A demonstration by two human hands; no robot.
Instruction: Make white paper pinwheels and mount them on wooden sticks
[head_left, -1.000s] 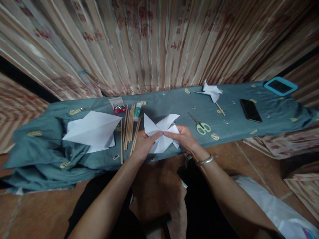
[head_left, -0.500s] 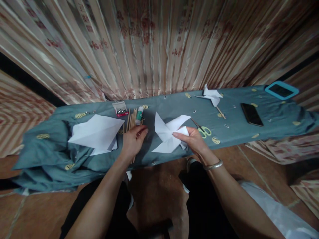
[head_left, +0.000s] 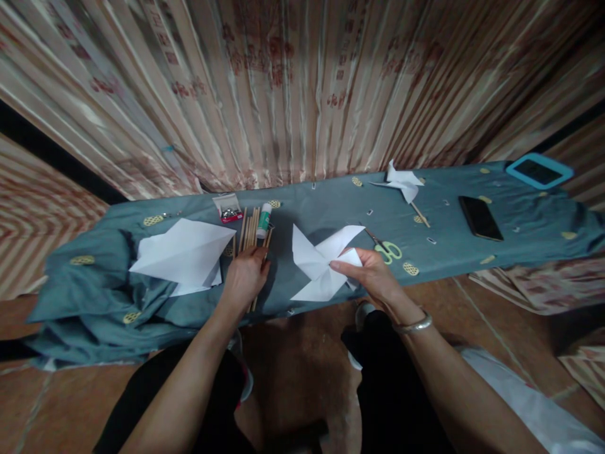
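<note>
My right hand (head_left: 371, 271) pinches one blade of a white paper pinwheel (head_left: 324, 268) between thumb and fingers, just over the cloth. Its folded blades spread out to the left. My left hand (head_left: 246, 274) is closed over a row of thin wooden sticks (head_left: 249, 228), its fingers curled at a stick (head_left: 268, 239) on the right of the row; the fingertips are partly hidden. A glue stick (head_left: 263, 221) lies across the sticks' upper part. Left of them is an open small box (head_left: 230, 211) of metal pins or clips. A stack of white paper (head_left: 182, 255) lies further left.
Green-handled scissors (head_left: 388, 251) lie beside my right hand. Another pinwheel on a stick (head_left: 401, 181), a black phone (head_left: 479, 217) and a blue-framed tablet (head_left: 539, 170) lie to the right. Teal cloth (head_left: 321, 202) covers the narrow table, with a curtain (head_left: 293, 94) behind.
My left hand has lowered from above onto the wooden sticks, moving slightly left and toward me. My right hand and the pinwheel have shifted slightly toward me.
</note>
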